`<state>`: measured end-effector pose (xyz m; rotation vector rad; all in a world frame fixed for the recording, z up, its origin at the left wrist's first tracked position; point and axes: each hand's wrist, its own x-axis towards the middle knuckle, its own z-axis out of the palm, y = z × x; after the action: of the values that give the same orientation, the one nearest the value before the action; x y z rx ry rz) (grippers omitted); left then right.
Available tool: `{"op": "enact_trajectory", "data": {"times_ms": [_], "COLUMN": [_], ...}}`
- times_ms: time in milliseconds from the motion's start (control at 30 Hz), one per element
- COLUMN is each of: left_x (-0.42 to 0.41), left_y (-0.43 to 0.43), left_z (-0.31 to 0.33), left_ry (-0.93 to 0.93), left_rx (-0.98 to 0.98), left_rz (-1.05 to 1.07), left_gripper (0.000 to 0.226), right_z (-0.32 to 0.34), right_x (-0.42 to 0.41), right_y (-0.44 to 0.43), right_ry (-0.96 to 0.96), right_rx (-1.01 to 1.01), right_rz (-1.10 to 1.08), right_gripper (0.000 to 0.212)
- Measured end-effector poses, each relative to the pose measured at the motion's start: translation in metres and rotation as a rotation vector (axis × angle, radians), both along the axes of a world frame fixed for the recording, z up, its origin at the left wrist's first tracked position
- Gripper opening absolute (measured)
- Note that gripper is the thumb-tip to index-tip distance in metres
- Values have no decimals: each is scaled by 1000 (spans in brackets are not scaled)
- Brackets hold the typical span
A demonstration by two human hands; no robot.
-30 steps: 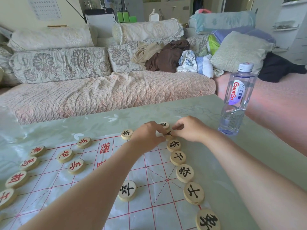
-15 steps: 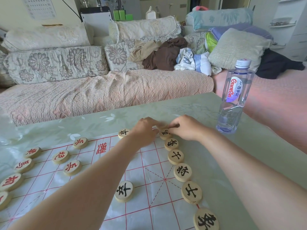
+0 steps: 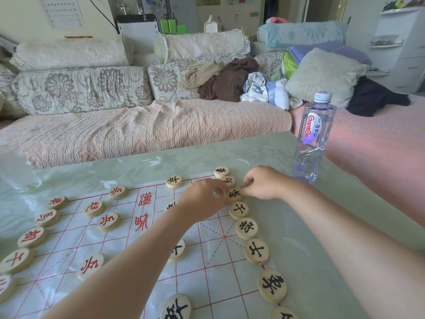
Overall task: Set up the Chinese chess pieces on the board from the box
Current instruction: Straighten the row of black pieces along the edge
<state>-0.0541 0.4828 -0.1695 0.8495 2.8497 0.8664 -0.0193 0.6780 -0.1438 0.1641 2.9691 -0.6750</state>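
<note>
A thin chess board sheet (image 3: 207,268) with red lines lies on the green table. Black-lettered wooden pieces run in a row (image 3: 246,228) down its right edge, and red-lettered pieces (image 3: 93,207) stand along the left side. My right hand (image 3: 262,183) pinches the third black piece from the far end (image 3: 234,194) with its fingertips. My left hand (image 3: 204,199) is curled just left of that piece, thumb and forefinger forming a ring; whether it holds anything is unclear. My left forearm partly hides another black piece (image 3: 178,249). No box is in view.
A clear water bottle (image 3: 314,139) stands upright near the table's far right corner, just behind my right hand. A sofa (image 3: 138,130) with cushions and clothes lies beyond the far table edge. A lone black piece (image 3: 174,181) sits at the board's far edge.
Both hands have slid toward me along the black row, from the farthest pieces to the third one. The two farthest pieces now stand uncovered.
</note>
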Motion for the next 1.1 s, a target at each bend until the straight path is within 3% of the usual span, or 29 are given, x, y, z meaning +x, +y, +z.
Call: {"op": "enact_trajectory", "data": {"times_ms": [67,200,400,500,600,900,1100], "left_x": [3,3,13,22,33,46,45], "left_y": [0,1,-3,-5,-8,4,4], "left_z": [1,0,2,7,9,6,8], "left_ry": [-21,-44,1,63,-3,-109,-75], "left_rx": [12,13,-13,-27,-34,52,33], "left_rz": [1,45,-9,-11,-22,-115,-27], "left_gripper": [33,22,29,20,11,16,19], "right_z": [0,-1,4,10,9,-1,0], "right_x": [3,3,12,25,34,44,49], "right_y": [-4,-7,-4,-2,-5,2,-2], "right_ry": [14,25,31,21,-9,-30,-48], "right_rx": [-17,8,43,23,-11,27,58], "right_rz": [3,7,-12,-20,-9,-43,-104], "right_gripper": [14,8,27,33,37,14,57]}}
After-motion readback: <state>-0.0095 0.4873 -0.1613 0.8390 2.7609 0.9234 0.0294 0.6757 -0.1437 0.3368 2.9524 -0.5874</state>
